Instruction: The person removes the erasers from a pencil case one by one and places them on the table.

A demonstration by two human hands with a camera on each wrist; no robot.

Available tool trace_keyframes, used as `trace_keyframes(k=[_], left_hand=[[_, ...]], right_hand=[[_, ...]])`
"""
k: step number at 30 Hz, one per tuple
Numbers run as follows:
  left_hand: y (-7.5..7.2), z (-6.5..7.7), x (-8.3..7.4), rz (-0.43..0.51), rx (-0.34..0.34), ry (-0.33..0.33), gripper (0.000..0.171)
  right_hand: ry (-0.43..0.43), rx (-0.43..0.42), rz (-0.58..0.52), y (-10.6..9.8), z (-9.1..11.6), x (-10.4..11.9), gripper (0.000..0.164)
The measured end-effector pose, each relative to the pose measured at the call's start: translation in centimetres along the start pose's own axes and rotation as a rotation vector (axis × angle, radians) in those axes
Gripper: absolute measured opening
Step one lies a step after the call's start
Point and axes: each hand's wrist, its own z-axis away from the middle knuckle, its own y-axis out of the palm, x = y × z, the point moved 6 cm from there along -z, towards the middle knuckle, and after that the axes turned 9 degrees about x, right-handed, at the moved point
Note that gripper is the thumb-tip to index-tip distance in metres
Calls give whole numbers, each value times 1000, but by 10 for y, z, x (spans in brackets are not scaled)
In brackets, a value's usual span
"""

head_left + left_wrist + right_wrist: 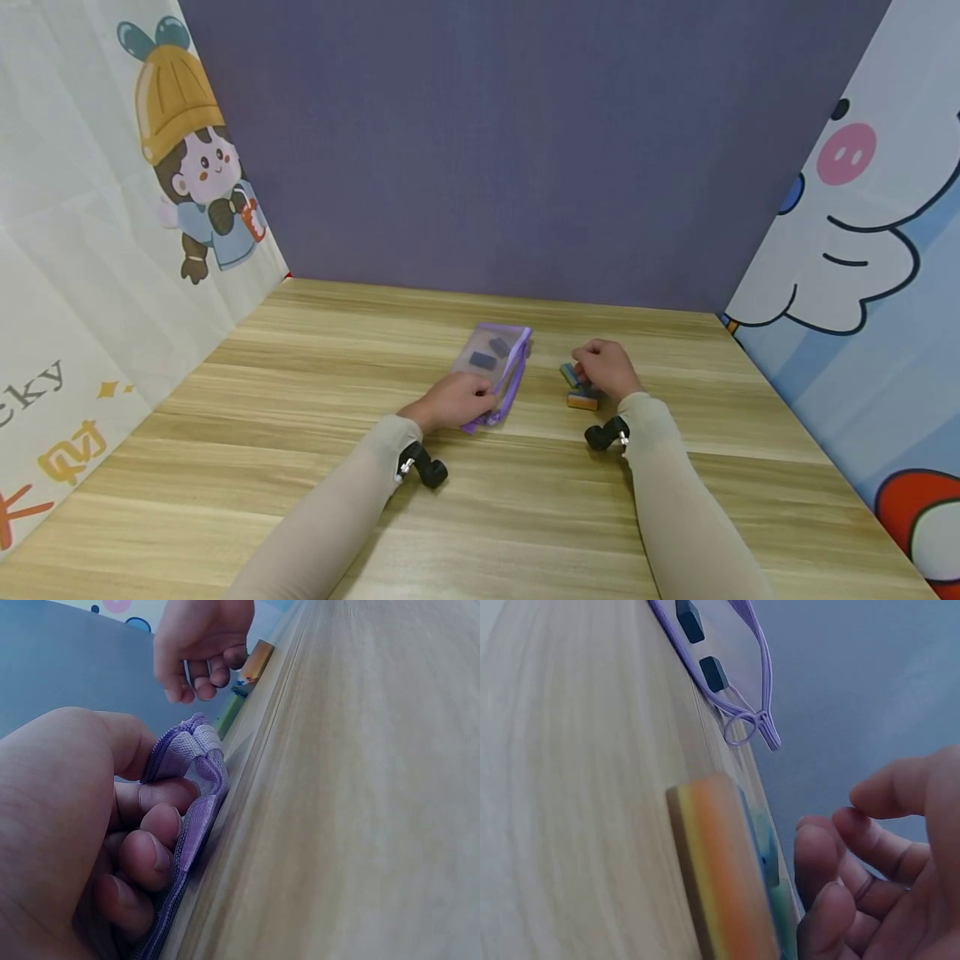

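Observation:
A translucent pouch with purple zipper edging lies at mid-table, two dark blocks visible inside. My left hand pinches the pouch's near corner; in the left wrist view, its thumb and curled fingers hold the purple zipper edge. To the right of the pouch, an orange-and-yellow layered block and a green-sided block lie close together. Over them hovers my right hand, with loosely bent fingers and nothing between them in the right wrist view.
The wood-grain table ends at a grey-purple panel at the back. Printed cloths with cartoon figures stand along the left and right sides. A purple loop hangs at the pouch's zipper end.

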Motion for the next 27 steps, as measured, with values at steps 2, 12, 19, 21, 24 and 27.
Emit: trace_keyframes(k=[2, 12, 19, 21, 24, 27], left_hand=[[0, 1, 0, 6, 2, -2, 33], [0, 0, -1, 6, 3, 1, 33], [0, 0, 0, 4, 6, -3, 33], [0, 0, -1, 4, 6, 0, 33], [-1, 0, -1, 8, 6, 3, 33], [-1, 1, -1, 12, 5, 5, 33]], right_hand=[[-17, -1, 5, 2, 0, 2, 33], [-70, -23, 63, 9, -1, 9, 31], [-138, -14, 64, 18, -1, 19, 29], [-155, -7, 75, 20, -1, 20, 29], [-164, 1, 80, 20, 0, 21, 29], [-169, 10, 77, 21, 1, 21, 29]])
